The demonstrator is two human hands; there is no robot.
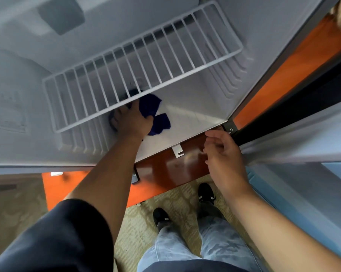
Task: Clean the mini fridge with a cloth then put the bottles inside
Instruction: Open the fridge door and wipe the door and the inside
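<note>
the person's left hand (132, 121) is gripping the dark blue cloth (155, 116) and pressing it onto the floor of the mini fridge (195, 114), just under the front edge of the wire shelf (142, 61). the right hand (224, 154) is hovering by the fridge's front lip, fingers loose and holding nothing. to be wiping well, the person is likely needing flat, even pressure, working from the back corners toward the front and ducking the knuckles under the shelf. no bottles are showing.
</note>
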